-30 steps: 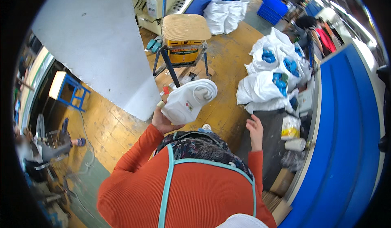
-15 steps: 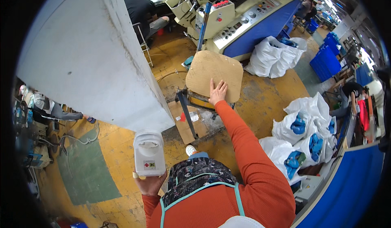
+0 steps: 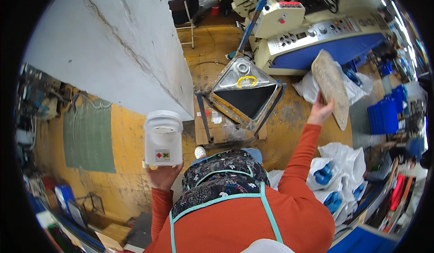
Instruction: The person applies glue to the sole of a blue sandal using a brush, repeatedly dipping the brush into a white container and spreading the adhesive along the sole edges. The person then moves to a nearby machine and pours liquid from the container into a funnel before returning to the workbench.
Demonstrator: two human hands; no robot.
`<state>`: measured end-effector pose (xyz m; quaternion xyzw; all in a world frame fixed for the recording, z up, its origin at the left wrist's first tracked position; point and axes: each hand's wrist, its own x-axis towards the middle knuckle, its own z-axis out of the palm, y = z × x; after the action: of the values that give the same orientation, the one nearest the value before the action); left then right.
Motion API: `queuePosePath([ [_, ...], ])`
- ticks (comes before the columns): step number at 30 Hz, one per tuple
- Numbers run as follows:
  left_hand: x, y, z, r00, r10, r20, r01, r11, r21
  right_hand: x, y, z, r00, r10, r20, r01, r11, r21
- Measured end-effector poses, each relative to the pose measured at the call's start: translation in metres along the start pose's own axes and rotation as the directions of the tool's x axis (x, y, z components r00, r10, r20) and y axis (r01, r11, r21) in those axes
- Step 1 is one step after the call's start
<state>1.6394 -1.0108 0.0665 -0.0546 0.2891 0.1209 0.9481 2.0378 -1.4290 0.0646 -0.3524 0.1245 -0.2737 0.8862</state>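
Note:
My left hand (image 3: 165, 176) is closed around the lower part of a white plastic jug (image 3: 163, 151), which has a wide mouth and a small hazard label. Out to the right, my right hand (image 3: 321, 111) grips the edge of a flat tan board (image 3: 331, 83) with rounded corners, tilted almost edge-on. Between my hands stands a square metal can (image 3: 228, 79) with a yellow handle (image 3: 247, 80) and a round cap on top. A dark triangle that looks like an opening takes up the near half of its top. Dark metal bars (image 3: 203, 118) flank the can.
A grey-white pillar (image 3: 135, 40) rises at left. Beyond the can stands a cream and blue machine (image 3: 312, 45) with a control panel. White sacks (image 3: 346, 158) of blue items lie at right, with blue crates (image 3: 383, 118) farther off. A seated person is partly visible at the back.
My right hand has lifted the tan board off the can and swung it right, uncovering the can's top. My left hand still holds the jug.

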Motion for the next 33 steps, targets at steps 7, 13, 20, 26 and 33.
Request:
queuePosePath([
  [7,0.02,-0.166,-0.084,0.999,0.035,0.04,-0.033,0.997,-0.068,0.116,0.182,0.219,0.897,0.321,0.305,-0.241,0.932,-0.272],
  [13,0.022,-0.268,-0.146,0.985,-0.035,-0.167,-0.004,0.974,-0.227,0.104,0.282,0.333,0.518,0.481,0.707,-0.521,0.833,-0.185],
  [20,0.075,-0.305,-0.228,0.95,-0.153,-0.271,0.07,0.953,-0.295,0.156,0.277,0.337,0.052,0.698,0.715,-0.502,0.637,-0.585],
  [26,0.161,-0.327,-0.29,0.905,-0.156,-0.395,0.084,0.977,-0.194,0.1,0.174,0.305,-0.036,0.485,0.874,-0.431,0.781,-0.451],
  [33,0.245,-0.345,-0.317,0.917,-0.136,-0.375,0.02,0.955,-0.297,-0.015,0.074,0.241,0.436,0.436,0.788,-0.504,0.843,-0.188],
])
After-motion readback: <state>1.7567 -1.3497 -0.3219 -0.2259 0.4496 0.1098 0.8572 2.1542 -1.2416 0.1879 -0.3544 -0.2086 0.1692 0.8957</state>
